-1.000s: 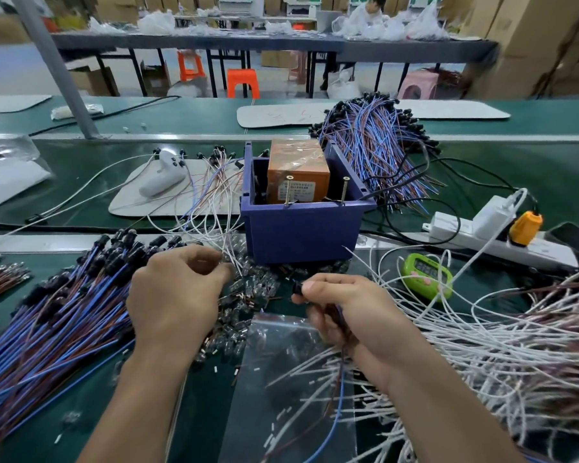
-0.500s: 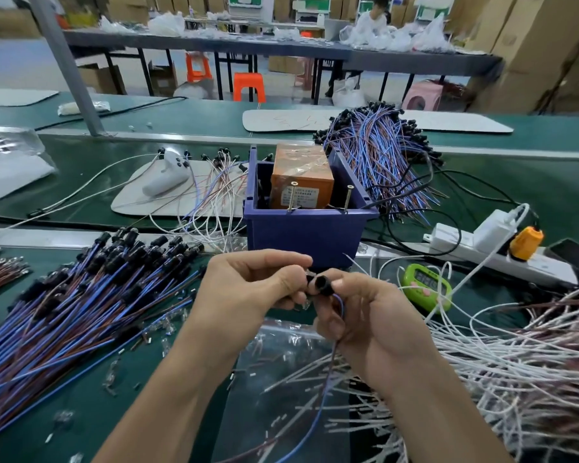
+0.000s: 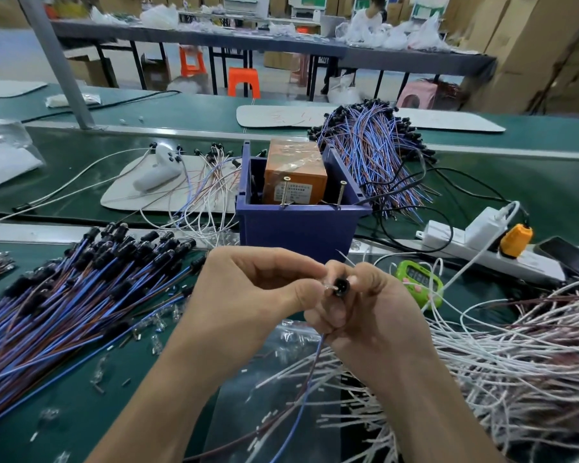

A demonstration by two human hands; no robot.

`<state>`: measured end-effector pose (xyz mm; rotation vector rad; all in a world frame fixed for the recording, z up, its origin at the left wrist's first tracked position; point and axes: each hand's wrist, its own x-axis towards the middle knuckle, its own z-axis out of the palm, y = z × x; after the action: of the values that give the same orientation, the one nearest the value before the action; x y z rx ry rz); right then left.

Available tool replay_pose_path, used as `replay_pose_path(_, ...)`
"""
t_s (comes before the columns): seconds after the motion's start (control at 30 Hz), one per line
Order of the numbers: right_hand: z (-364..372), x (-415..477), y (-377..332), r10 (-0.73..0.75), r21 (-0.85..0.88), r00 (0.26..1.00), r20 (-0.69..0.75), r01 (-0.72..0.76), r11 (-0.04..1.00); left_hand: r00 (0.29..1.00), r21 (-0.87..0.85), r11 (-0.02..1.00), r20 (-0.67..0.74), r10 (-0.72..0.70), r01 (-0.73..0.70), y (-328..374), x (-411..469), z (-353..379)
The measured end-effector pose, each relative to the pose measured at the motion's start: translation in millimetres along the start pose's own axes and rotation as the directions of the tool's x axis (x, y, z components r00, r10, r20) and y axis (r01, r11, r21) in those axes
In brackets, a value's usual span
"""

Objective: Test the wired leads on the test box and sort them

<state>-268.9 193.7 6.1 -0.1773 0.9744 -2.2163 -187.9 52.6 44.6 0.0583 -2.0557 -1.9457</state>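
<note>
Black-capped lead (image 3: 341, 284), blue and brown wires (image 3: 318, 349) trailing

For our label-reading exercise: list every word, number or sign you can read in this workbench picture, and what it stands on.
Nothing reads clearly enough to quote.
Label on the orange box in the blue bin: print too small and blurred.
Display of the green timer: digits blurred.
Faint red marks on the white mat behind: illegible.
</note>
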Motion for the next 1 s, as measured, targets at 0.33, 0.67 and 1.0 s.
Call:
replay_pose_path(0.33, 4, 2, 2, -0.068, -0.084, 0.996, -0.064, 0.063, 0.994, 0.981, 0.341, 0.937, -0.140, 0.133, -0.078, 5, -7, 6)
replay_pose_path(0.67, 5, 2, 5, -0.228, -0.275, 0.967, -0.113, 0.190, 0.942, 0.959, 0.383, 0.923, -0.241, 0.149, -0.047, 1, -8, 12)
replay_pose_path(1.0, 3, 2, 3, -0.241, -0.338, 0.968, -0.066, 0.205, 0.919, 0.962, 0.353, 0.934, -0.229, 0.146, -0.058, -6, -6, 11)
